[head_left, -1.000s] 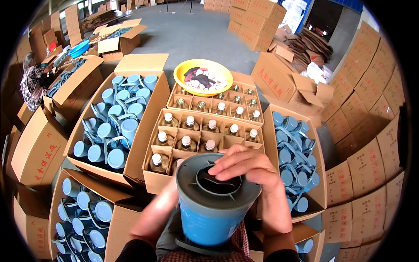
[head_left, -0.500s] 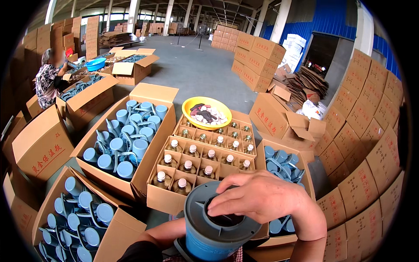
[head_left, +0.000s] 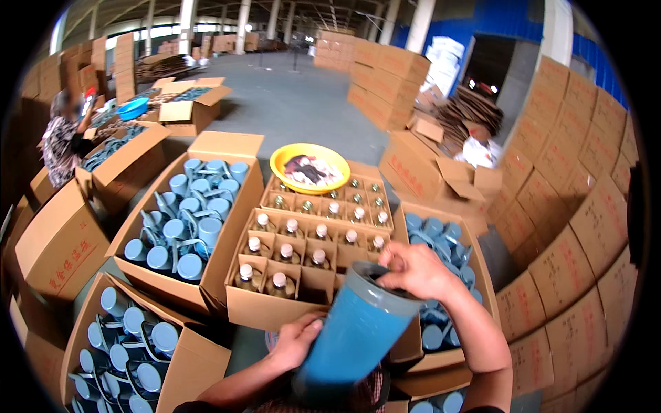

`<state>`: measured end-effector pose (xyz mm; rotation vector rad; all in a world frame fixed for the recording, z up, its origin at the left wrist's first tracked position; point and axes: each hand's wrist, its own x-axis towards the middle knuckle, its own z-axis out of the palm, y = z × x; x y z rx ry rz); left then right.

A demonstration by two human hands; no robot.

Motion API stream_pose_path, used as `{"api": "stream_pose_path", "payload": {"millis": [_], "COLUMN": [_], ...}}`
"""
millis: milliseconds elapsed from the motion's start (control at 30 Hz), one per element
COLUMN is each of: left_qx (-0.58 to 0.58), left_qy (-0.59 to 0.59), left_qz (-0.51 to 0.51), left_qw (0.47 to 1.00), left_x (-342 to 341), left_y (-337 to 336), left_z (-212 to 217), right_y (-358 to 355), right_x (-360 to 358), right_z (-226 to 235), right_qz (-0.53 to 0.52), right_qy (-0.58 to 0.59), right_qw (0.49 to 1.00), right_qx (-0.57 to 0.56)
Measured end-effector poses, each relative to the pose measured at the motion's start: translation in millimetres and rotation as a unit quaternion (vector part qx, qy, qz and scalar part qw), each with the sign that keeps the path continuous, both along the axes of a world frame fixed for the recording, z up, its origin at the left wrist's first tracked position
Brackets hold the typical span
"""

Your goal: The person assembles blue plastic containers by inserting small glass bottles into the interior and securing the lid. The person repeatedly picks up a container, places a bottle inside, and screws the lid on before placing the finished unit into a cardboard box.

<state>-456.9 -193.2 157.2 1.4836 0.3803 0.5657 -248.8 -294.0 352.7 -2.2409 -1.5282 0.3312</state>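
Below the grip of the right hand (head_left: 418, 270), the blue jug body (head_left: 361, 332) now leans; the left hand (head_left: 297, 342) appears.

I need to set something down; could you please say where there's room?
Bare grey floor lies beyond the yellow basin, left of the stacked cartons. Around the blue container, the bottle carton and packed cartons crowd together.

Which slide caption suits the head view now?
Left hand at side, right hand at top of a tilted blue container; capped bottles in carton behind.
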Motion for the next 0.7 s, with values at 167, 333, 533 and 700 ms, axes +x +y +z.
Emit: {"api": "stream_pose_path", "payload": {"millis": [167,333,533,700], "left_qx": [0.037,-0.201,-0.347,-0.464], "left_qy": [0.086,-0.027,-0.045,0.004], "left_qz": [0.106,0.171,0.236,0.178], "left_qw": [0.99,0.964,0.907,0.867], "left_x": [-25,-23,-30,7], "left_y": [-1,23,37,6], "left_z": [-12,-63,-130,-97], "right_y": [-19,-90,-166,-178], "right_x": [38,-33,-78,-115], "right_z": [-72,-193,-222,-199], "right_qz": [-0.06,0.033,0.17,0.055], "right_qy": [0.379,0.368,0.31,0.181], "right_qw": [0.852,0.905,0.932,0.96], "right_qx": [0.356,0.213,0.082,0.204]}}
